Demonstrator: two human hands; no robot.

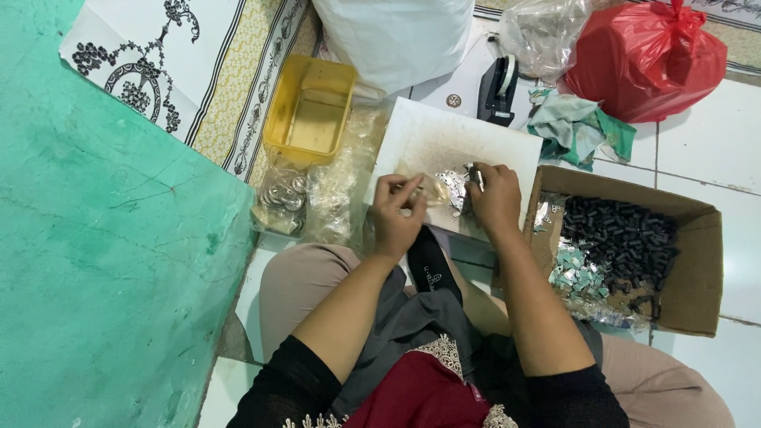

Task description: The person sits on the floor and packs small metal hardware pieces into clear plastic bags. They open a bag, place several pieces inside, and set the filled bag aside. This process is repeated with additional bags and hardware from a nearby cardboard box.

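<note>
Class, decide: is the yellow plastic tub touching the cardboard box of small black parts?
Apart. The head view shows the yellow tub left of the white board, the cardboard box on its right.

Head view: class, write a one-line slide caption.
Seated person's left hand pinches a clear packet, right hand picks silvery pieces off a white board.

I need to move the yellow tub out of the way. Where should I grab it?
Grip the yellow tub by its near rim, thumb inside, coming from above. It sits open side up and looks empty, and the plastic wrappers crowd its near and right sides, so the rim is the free edge.
</note>
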